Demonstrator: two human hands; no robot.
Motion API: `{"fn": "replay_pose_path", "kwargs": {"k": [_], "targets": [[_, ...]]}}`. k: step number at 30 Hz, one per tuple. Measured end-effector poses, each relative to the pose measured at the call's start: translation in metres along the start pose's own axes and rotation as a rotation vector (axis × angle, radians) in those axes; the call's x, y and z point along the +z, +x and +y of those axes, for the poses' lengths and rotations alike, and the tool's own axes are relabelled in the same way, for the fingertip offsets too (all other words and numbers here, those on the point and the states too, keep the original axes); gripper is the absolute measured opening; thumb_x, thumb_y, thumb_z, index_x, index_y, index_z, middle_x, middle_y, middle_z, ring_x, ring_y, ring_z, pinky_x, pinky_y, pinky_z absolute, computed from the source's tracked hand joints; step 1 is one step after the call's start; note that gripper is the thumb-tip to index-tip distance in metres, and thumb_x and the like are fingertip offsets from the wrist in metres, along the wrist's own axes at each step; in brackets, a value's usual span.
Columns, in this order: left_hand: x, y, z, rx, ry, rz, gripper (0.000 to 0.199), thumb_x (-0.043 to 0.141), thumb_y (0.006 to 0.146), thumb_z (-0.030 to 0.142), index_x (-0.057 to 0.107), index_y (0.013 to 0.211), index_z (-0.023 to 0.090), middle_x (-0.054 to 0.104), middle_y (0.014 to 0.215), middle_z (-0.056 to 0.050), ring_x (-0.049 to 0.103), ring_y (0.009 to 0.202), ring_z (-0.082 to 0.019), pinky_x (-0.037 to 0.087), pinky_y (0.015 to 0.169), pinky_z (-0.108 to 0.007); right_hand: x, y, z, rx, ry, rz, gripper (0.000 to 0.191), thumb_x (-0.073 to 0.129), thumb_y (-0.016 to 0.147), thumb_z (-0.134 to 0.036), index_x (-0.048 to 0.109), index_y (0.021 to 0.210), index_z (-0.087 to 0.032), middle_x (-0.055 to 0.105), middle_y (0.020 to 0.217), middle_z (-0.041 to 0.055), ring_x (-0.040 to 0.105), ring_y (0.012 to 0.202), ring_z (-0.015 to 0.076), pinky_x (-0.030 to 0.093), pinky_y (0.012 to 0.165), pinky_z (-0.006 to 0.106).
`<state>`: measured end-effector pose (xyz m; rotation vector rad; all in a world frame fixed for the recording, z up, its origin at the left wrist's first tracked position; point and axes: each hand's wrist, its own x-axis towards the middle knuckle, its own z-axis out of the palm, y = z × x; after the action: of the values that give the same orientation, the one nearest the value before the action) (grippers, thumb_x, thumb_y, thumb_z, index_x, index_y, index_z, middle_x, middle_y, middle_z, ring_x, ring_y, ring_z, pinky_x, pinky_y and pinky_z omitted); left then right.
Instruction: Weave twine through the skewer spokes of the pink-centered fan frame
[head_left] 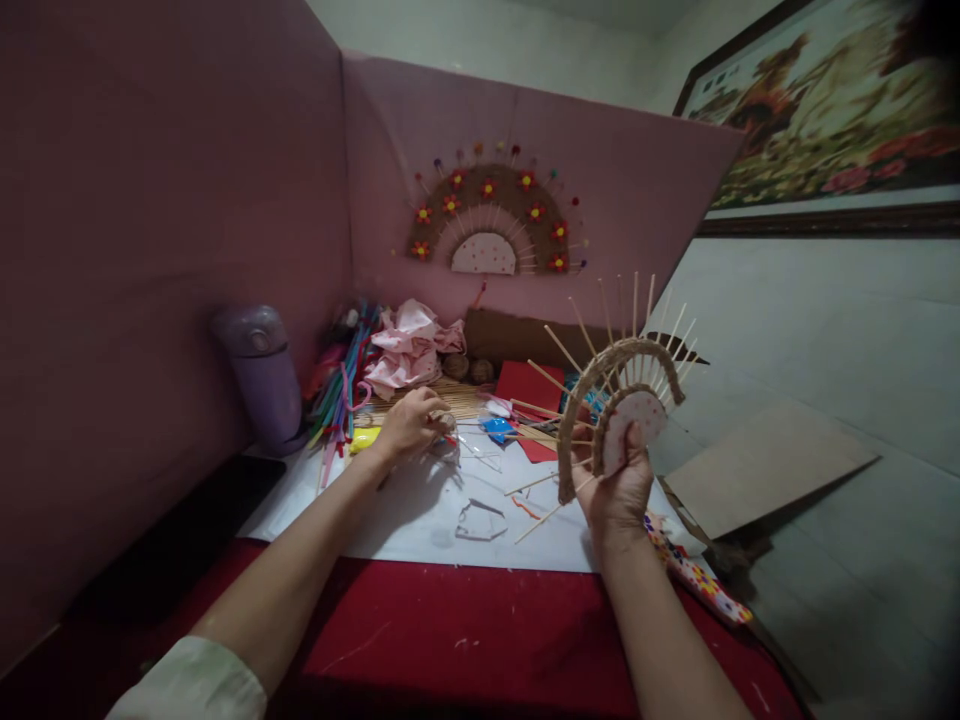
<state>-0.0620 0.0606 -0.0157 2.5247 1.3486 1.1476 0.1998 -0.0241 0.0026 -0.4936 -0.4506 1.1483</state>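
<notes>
My right hand (619, 490) holds up a half-round fan (581, 410) made of thin wooden sticks. A twine band curves across the sticks, and a pale spotted half-circle edged with twine forms its centre, under my thumb. The sticks spread outward past the band. Over the white sheet, my left hand (411, 432) is closed, fingers bent down around something small that I cannot make out. Near it lie a yellow packet (364, 440) and clear plastic scraps (480, 520). A blue packet (496, 430) rests between the two hands.
A purple bottle (262, 375) stands left beside coloured pipe cleaners (341, 380). Behind are crumpled pink cloth (409, 345), twine balls (480, 371) and red sheets (525, 385). A finished-looking flowered fan (487, 185) hangs on the pink panel. Cardboard (772, 465) leans at right.
</notes>
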Motion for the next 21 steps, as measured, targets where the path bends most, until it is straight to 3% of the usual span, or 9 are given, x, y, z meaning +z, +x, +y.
{"fn": "replay_pose_path", "kwargs": {"k": [3,8,12,17,21], "targets": [[0.001,-0.001,-0.010,-0.020,0.004,-0.079,0.015,0.062,0.073,0.026,0.070,0.084,0.019,0.061,0.085,-0.006,0.054,0.075,-0.018,0.041,0.067,-0.029,-0.003,0.002,0.000,-0.005,-0.004,0.008,0.029,0.051,0.080,-0.043,0.065,0.093,-0.023,0.072,0.090,0.0010,0.064,0.071,0.0129,0.053,0.066,0.028],[0.003,0.001,-0.030,-0.088,-0.141,-0.054,0.019,0.054,0.073,0.017,0.070,0.080,0.015,0.064,0.080,-0.007,0.057,0.072,-0.016,0.042,0.066,-0.026,-0.006,0.007,0.001,-0.036,0.023,0.018,0.031,0.054,0.078,-0.042,0.064,0.097,-0.020,0.071,0.093,0.0037,0.065,0.076,0.0139,0.053,0.068,0.029],[-0.002,0.003,-0.043,-0.122,-0.270,-0.166,0.022,0.051,0.071,0.015,0.070,0.083,0.012,0.067,0.080,-0.007,0.060,0.073,-0.016,0.044,0.066,-0.025,-0.007,0.012,0.001,-0.061,0.060,0.066,0.032,0.056,0.077,-0.042,0.063,0.098,-0.020,0.070,0.095,0.0045,0.065,0.081,0.0150,0.053,0.066,0.029],[-0.014,0.003,-0.034,-0.073,0.129,-0.191,0.022,0.049,0.067,0.006,0.069,0.067,0.015,0.066,0.074,-0.008,0.059,0.074,-0.017,0.043,0.068,-0.026,-0.007,0.013,0.001,-0.061,0.107,0.075,0.028,0.057,0.075,-0.039,0.064,0.094,-0.018,0.070,0.094,0.0051,0.064,0.088,0.0165,0.053,0.065,0.027],[-0.027,0.005,-0.021,-0.170,0.275,0.007,0.025,0.047,0.074,0.010,0.070,0.076,0.017,0.067,0.083,-0.009,0.059,0.082,-0.019,0.042,0.070,-0.026,-0.004,0.011,0.000,-0.055,0.135,0.093,0.027,0.059,0.074,-0.037,0.063,0.093,-0.017,0.069,0.093,0.0058,0.064,0.090,0.0182,0.054,0.065,0.028]]}}
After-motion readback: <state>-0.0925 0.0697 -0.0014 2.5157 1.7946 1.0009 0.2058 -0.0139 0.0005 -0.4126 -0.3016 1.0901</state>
